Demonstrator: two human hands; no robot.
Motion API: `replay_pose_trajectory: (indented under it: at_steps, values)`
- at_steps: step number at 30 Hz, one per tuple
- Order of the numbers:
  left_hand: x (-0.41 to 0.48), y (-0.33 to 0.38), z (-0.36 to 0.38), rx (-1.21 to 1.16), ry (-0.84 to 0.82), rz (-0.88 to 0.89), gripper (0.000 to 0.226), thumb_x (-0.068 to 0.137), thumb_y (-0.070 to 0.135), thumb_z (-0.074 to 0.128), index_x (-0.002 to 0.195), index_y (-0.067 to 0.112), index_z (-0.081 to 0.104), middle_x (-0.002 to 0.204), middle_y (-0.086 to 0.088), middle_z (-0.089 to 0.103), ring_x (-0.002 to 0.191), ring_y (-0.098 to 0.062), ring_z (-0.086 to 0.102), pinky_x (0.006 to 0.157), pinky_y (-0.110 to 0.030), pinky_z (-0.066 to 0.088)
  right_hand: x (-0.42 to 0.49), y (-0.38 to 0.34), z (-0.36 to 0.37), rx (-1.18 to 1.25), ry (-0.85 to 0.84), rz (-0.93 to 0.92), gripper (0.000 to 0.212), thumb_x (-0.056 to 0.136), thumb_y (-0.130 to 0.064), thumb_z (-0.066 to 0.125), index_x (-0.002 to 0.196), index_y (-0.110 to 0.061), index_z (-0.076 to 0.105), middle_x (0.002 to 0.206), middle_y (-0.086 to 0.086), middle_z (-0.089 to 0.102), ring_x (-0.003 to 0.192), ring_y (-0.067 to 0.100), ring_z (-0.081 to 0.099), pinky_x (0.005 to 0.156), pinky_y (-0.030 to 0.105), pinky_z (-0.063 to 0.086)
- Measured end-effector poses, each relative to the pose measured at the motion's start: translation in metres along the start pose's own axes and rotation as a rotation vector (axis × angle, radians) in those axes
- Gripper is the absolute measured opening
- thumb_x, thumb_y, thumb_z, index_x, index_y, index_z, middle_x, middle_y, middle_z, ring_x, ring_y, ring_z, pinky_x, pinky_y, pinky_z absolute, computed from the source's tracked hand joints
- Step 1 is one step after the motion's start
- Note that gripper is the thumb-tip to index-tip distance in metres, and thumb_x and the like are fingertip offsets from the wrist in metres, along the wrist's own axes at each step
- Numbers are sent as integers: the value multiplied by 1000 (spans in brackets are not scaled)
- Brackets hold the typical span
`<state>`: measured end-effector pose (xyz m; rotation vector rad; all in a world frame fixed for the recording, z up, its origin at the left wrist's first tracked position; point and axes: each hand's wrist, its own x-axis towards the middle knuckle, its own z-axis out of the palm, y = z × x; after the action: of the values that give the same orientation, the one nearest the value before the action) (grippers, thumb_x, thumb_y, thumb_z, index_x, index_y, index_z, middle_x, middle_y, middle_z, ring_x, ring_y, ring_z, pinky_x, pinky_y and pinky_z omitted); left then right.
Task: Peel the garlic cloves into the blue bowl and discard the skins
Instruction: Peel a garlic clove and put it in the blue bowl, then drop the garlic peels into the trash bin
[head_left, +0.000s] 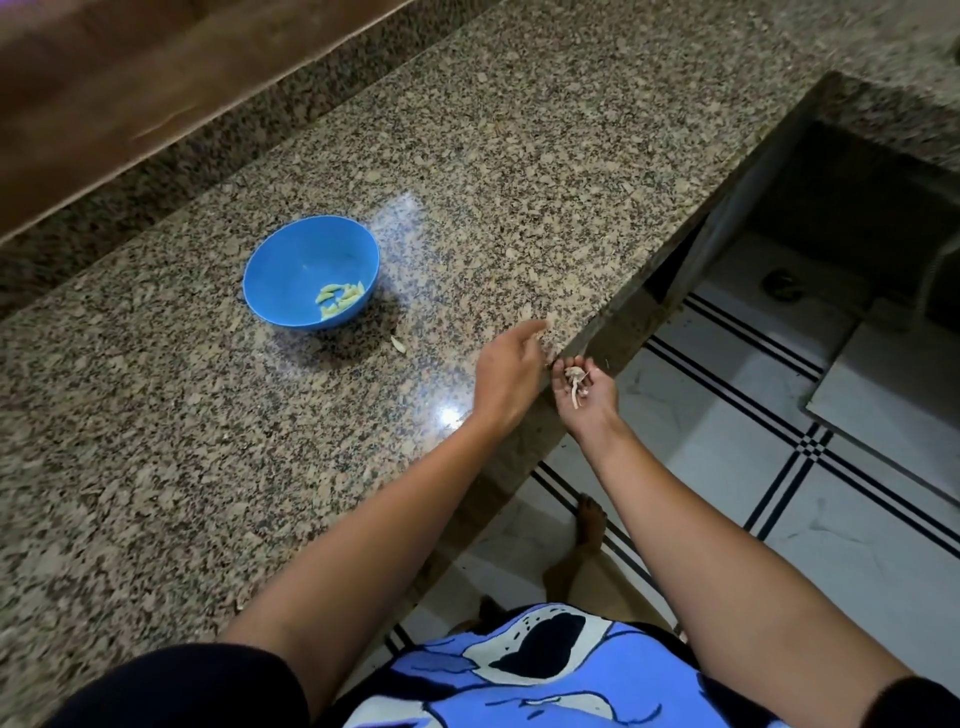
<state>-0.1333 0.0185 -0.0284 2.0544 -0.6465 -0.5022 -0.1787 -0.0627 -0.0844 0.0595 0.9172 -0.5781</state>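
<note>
A blue bowl (310, 270) stands on the granite counter (156, 441) with several peeled pale garlic cloves (340, 299) inside. One loose piece of garlic or skin (398, 343) lies on the counter just right of the bowl. My left hand (511, 371) lies flat at the counter's right edge, fingers straight. My right hand (587, 389) is cupped palm-up just below that edge, touching the left hand, with garlic skins (575, 382) lying in its palm.
The counter ends at a front edge (597, 343); beyond it is a white tiled floor (779, 519) with black stripes. A dark recess with a floor drain (782, 283) lies at the far right. My bare foot (589, 525) stands below the counter edge.
</note>
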Motion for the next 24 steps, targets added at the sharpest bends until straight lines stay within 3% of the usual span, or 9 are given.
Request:
replay_pose_trajectory:
  at_steps: [2,5,9,12,14,16,18,21,24]
  values:
    - [-5,-16,5,140,6,67,28,101,22,35,120,12,52,108,0,58,84,-10,54,76,-26,45,3,2,-6,3,10,-7,32,101,-16,33,72,-9,46,44,4,54,60,14,48,45,19,51]
    - [-18,-17,14,209,-119,157,36,102,27,34,131,12,49,123,-10,59,112,-21,55,97,-42,46,7,11,-16,-85,15,56,27,99,-26,39,81,-10,53,70,8,62,75,19,58,69,25,54]
    - [-12,-17,-2,49,-94,205,37,102,21,38,137,13,47,132,-11,55,120,-22,53,101,-40,43,11,9,-11,-91,20,4,33,100,-24,36,71,-13,47,61,4,57,61,15,55,58,23,52]
    - [-19,-15,3,182,-334,310,35,102,18,36,133,9,51,132,-14,54,119,-24,51,100,-37,40,-1,19,-14,-151,-22,-37,30,100,-26,32,83,-11,52,79,9,54,79,20,55,81,29,47]
    - [-25,-10,6,101,-339,305,36,102,23,37,132,11,53,124,-17,61,105,-25,60,93,-39,46,-7,23,-16,-154,-42,-92,32,99,-28,30,84,-10,53,77,8,53,74,17,57,69,27,49]
    - [-17,-14,1,-38,-137,212,36,101,29,39,131,16,55,112,-13,67,89,-25,65,83,-44,55,-13,15,-8,-57,-41,-70,32,100,-25,35,78,-10,54,73,6,54,65,15,56,55,24,51]
    - [-5,-23,-12,3,-12,110,37,101,33,37,133,19,50,121,-6,62,100,-18,62,87,-39,53,-20,3,4,38,-48,-66,33,100,-18,36,71,-7,49,65,6,51,61,15,50,46,22,52]
    - [-1,-40,-21,380,-258,159,42,102,35,30,138,17,43,143,-6,45,131,-20,41,112,-43,31,-28,-1,22,14,-112,-48,34,100,-16,36,70,-7,48,55,7,53,56,16,51,46,22,52]
    - [-8,-34,-29,-103,-178,-37,39,99,36,42,114,9,66,116,-14,67,107,-28,63,96,-49,48,-34,3,42,-53,-159,-13,30,99,-14,37,73,-7,50,61,8,55,55,16,53,48,23,52]
